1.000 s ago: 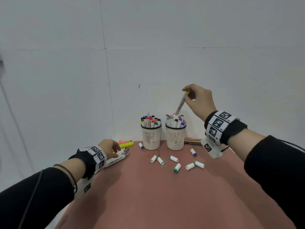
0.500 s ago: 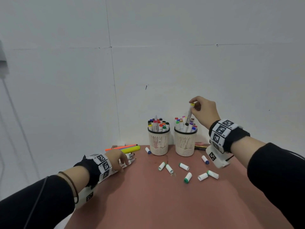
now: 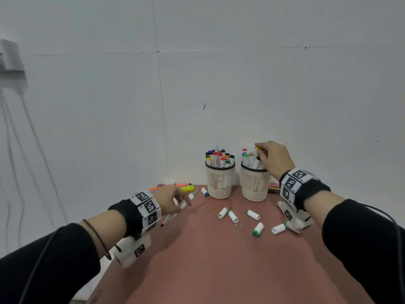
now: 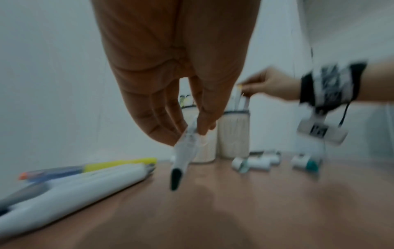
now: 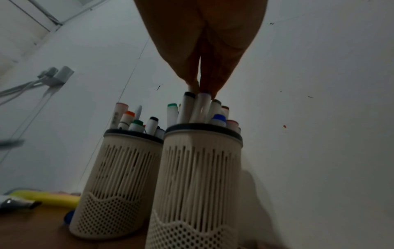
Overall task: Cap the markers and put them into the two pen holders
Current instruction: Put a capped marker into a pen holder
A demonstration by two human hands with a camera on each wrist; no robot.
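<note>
Two cream pen holders, the left one [image 3: 220, 183] and the right one [image 3: 255, 185], stand at the table's far edge, both full of capped markers. My right hand [image 3: 259, 150] pinches the top of a yellow-capped marker [image 3: 256, 159] that stands low inside the right holder [image 5: 202, 168]; its fingertips [image 5: 193, 85] press together above the marker tops. My left hand [image 3: 183, 201] holds an uncapped white marker [image 4: 185, 148] a little above the table, dark tip [image 4: 176, 178] pointing down. Several loose white caps [image 3: 253, 215] lie in front of the holders.
More white markers [image 4: 74, 182], a yellow highlighter [image 3: 186, 188] and an orange pen [image 3: 168, 186] lie at the far left by the wall. A blue-ended cap [image 3: 205, 191] sits left of the holders. Thin pens [image 3: 272, 188] lie behind my right wrist.
My right hand has lowered the yellow-capped marker down into the right holder. My left hand has lifted one uncapped marker off the pile at the left.
</note>
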